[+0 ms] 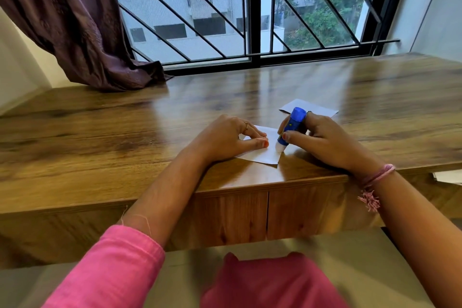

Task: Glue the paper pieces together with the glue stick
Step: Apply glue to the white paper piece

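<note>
While the right hand [322, 142] holds the glue stick [291, 129] tilted, white tip down on the right edge of the near paper [265, 155], the step in hand looks like spreading glue. Right grip: fingers and thumb wrapped round the blue barrel. Left hand [225, 139] lies on the same paper, fingers straight, thumb and fingertips pinning it to the counter [125, 117]; it grasps nothing.

To do it well, as I judge it:
- keep the left hand pinning, close to the tip, or the sheet drags with the stick
- stroke outward, off the edge, light pressure; thin paper will likely buckle if pushed inward
- cover the whole band where the pieces overlap, corners included
- keep the left fingers clear of the glued strip

Second paper [310, 109] lies just behind the right hand, apart from the first, partly hidden by it. Near enough to reach, but the stick must be set down or shifted first.

Around: curtain [82, 27] bunched at the far left on the counter, window [250, 7] with bars behind, more paper [448, 176] at the right edge below counter level. Nothing blocks the stroke. Near paper sits close to the counter's front edge, so a pull toward the body could slide it off.
</note>
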Demonstrator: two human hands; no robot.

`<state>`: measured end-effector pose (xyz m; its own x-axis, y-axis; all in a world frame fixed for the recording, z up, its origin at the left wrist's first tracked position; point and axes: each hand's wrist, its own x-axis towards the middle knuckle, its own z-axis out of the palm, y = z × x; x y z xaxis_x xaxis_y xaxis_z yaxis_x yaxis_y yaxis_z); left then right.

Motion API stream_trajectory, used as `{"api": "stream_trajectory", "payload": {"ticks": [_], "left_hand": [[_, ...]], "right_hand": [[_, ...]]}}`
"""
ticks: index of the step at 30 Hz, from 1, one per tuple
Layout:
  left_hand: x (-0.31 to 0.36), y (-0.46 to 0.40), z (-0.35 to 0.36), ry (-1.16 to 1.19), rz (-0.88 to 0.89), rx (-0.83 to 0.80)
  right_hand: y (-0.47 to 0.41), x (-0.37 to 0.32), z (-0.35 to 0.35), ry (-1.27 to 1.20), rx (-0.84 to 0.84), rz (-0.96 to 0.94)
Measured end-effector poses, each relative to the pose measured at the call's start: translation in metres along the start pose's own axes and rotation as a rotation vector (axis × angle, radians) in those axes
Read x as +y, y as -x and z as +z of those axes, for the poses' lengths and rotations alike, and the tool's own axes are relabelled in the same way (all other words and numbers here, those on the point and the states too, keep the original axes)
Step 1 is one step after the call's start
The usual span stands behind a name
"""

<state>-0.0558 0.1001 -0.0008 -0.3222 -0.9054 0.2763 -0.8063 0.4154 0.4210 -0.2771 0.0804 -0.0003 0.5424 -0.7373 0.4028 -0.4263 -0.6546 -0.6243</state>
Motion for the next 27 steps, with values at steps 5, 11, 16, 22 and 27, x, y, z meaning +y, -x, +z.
{"api": "stream_trajectory", "payload": {"ticks": [5, 11, 16, 22, 27], "left_hand": [[0.0000, -0.0002, 0.0002, -0.018, 0.005, 0.004], [-0.0011, -0.0002, 0.0008, -0.005, 0.002, 0.002], [-0.0019, 0.0000, 0.0016, 0.012, -0.004, 0.009], [-0.0016, 0.0000, 0.0015, 0.011, 0.002, 0.005], [-0.0018, 0.0004, 0.0010, 0.009, 0.004, 0.007]], "right_hand": [[-0.0004, 0.0000, 0.0000, 0.027, 0.042, -0.011], [0.0010, 0.0020, 0.0004, -0.032, -0.020, -0.035], [0.0029, -0.0028, 0.0006, -0.088, -0.065, -0.084], [0.0013, -0.0015, 0.0017, -0.090, -0.020, -0.065], [0.0035, -0.0035, 0.0031, -0.102, -0.109, -0.130]]}}
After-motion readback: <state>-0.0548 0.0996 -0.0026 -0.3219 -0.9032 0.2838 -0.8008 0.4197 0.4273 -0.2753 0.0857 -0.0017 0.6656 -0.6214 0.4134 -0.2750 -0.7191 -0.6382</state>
